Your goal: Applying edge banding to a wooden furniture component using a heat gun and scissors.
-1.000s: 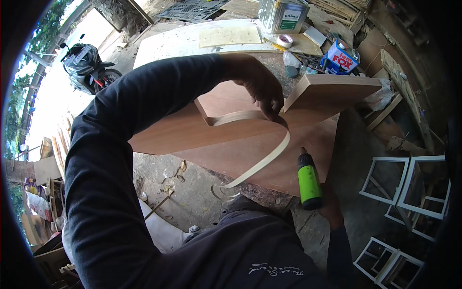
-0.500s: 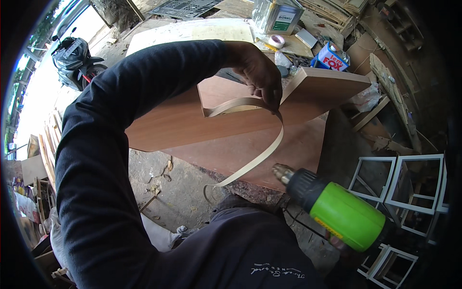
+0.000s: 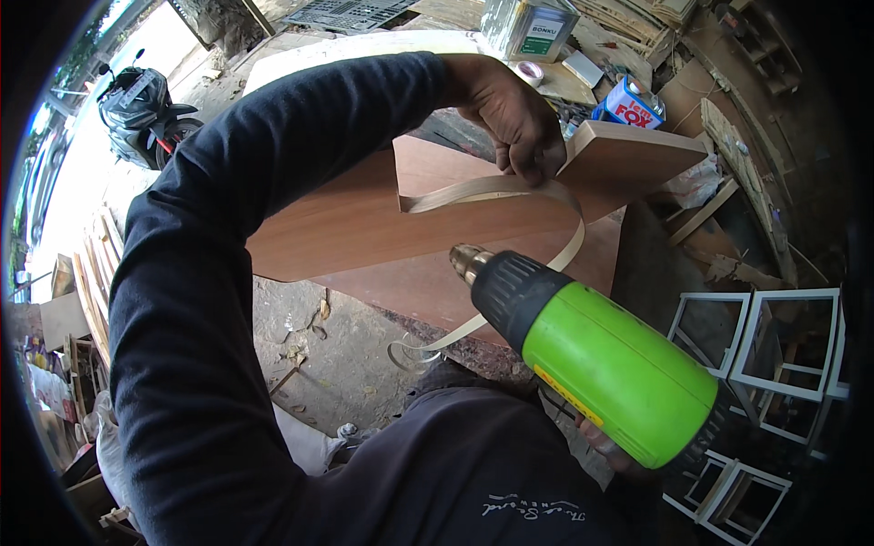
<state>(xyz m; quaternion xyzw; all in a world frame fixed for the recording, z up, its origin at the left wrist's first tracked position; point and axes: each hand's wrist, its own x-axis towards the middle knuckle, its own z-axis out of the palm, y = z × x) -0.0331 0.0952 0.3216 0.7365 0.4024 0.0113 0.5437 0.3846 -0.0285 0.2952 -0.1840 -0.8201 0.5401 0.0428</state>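
Observation:
A brown wooden panel [image 3: 328,232] with a notch cut in its top edge stands before me. My left hand [image 3: 519,132] reaches over its far side, fingers pinched on a thin pale edge-banding strip [image 3: 575,244]. From the notch's left corner the strip arches to my fingers, then curls down toward me with its loose end near my lap. A green and black heat gun [image 3: 619,369] is in my right hand [image 3: 612,448], mostly hidden beneath the body. Its metal nozzle points up and left at the panel face, just below the strip, apart from the wood.
Another brown board [image 3: 437,282] lies beneath the panel. Beyond are a metal tin [image 3: 528,32], a roll of tape [image 3: 528,73] and a blue can [image 3: 630,105]. White frames [image 3: 787,346] stand at right. A motorbike [image 3: 141,114] is parked far left.
The heat gun has moved left and up, bringing its nozzle in front of the panel. My left hand has shifted slightly right, and the strip's bend has moved with it.

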